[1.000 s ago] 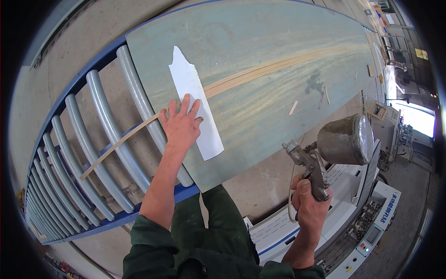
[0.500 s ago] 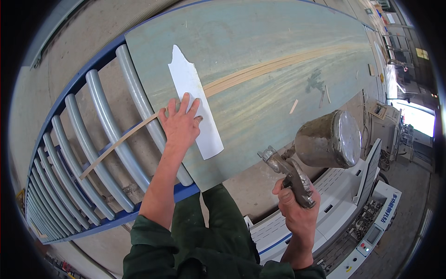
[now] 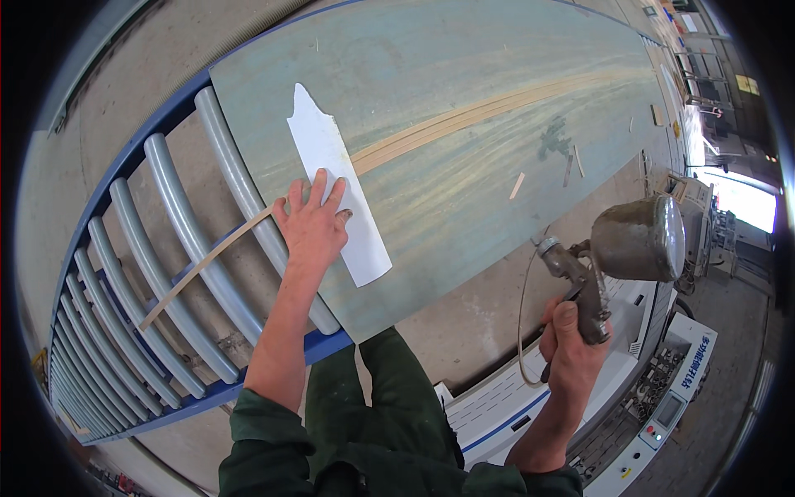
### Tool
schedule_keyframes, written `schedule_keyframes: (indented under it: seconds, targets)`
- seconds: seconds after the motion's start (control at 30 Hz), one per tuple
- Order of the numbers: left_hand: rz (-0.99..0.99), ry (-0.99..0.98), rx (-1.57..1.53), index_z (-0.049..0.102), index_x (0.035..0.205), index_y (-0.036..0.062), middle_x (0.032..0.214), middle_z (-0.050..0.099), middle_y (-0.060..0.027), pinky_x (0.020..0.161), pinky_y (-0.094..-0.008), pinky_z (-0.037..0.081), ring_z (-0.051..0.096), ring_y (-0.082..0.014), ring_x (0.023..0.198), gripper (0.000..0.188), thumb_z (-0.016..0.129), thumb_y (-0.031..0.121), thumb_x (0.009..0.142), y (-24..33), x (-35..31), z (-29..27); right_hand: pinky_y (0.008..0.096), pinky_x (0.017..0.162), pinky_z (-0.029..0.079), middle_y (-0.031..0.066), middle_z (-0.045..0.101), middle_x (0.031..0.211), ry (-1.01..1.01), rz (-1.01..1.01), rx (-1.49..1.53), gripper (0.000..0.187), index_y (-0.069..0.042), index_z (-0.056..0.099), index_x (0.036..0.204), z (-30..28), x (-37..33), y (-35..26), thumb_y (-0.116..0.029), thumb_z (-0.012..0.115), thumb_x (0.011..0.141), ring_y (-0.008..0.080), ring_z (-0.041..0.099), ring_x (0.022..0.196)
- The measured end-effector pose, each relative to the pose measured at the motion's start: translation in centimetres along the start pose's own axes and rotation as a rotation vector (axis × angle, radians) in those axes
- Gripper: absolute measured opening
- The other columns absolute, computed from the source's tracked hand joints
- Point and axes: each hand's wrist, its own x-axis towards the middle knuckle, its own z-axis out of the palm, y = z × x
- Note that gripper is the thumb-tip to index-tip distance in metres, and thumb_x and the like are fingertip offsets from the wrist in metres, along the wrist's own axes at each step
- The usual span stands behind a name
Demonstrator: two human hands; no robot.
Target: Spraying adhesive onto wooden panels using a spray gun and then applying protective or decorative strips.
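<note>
My left hand [image 3: 311,228] lies with fingers spread on a long white sheet [image 3: 323,147], which has one ragged end. Thin wooden strips [image 3: 472,118] run lengthwise along the greenish board [image 3: 439,265] and pass under that sheet. Left of my hand, a strip end [image 3: 199,267] sticks out over the rollers. My right hand [image 3: 575,352] is wrapped round the grip of a metal spray gun [image 3: 586,290] with a large, stained cup. The gun is held to the right of the board's near edge, apart from the strips. A thin hose [image 3: 522,319] hangs beside it.
A roller conveyor [image 3: 186,211] with a blue frame extends to the left. Small wood offcuts [image 3: 517,185] and a dark stain [image 3: 556,139] are on the board. At the lower right stands a white machine [image 3: 658,422] with a control panel.
My right hand has carried the spray gun to the right and slightly upward, away from the white sheet. My left hand keeps its place on the sheet.
</note>
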Motion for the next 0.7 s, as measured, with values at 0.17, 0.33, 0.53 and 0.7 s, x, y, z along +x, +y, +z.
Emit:
schedule_keyframes:
  seconds: [0.17, 0.33, 0.53, 0.7]
  targets:
    - [-0.007, -0.028, -0.017, 0.067, 0.137, 0.0255, 0.155, 0.048, 0.0003, 0.111, -0.0572, 0.030, 0.040, -0.0321, 0.138, 0.052, 0.078, 0.029, 0.086, 0.1, 0.0, 0.1, 0.0248, 0.041, 0.021, -0.0037, 0.047, 0.057, 0.095, 0.017, -0.044, 0.044, -0.003, 0.064, 0.085, -1.1, 1.7, 0.0, -0.045, 0.070, 0.101, 0.0041, 0.035, 0.044]
    - [-0.003, -0.013, -0.003, 0.067, 0.137, 0.0255, 0.155, 0.048, 0.0008, 0.111, -0.0571, 0.030, 0.040, -0.0316, 0.138, 0.052, 0.078, 0.029, 0.086, 0.1, 0.1, 0.0, 0.0247, 0.040, 0.024, -0.0009, 0.055, 0.069, 0.188, -0.013, -0.023, 0.044, -0.003, 0.064, 0.088, -1.2, 1.8, -0.6, -0.045, 0.070, 0.101, 0.0037, 0.037, 0.045]
    - [-0.003, -0.007, -0.009, 0.067, 0.137, 0.0257, 0.154, 0.049, 0.0005, 0.110, -0.0564, 0.030, 0.040, -0.0314, 0.137, 0.053, 0.078, 0.029, 0.085, 0.1, 0.0, 0.3, 0.0240, 0.040, 0.023, -0.0015, 0.052, 0.062, 0.010, 0.022, 0.001, 0.045, -0.001, 0.064, 0.088, -0.7, -0.7, 0.4, -0.043, 0.071, 0.100, 0.0040, 0.038, 0.044]
    - [-0.003, 0.005, -0.006, 0.068, 0.136, 0.0257, 0.154, 0.050, 0.0006, 0.110, -0.0559, 0.030, 0.041, -0.0312, 0.137, 0.053, 0.078, 0.029, 0.085, 0.0, -0.1, 0.2, 0.0245, 0.043, 0.025, -0.0020, 0.051, 0.056, -0.092, 0.032, 0.025, 0.049, 0.003, 0.065, 0.088, 0.5, -2.4, 0.2, -0.044, 0.073, 0.099, 0.0043, 0.040, 0.045]
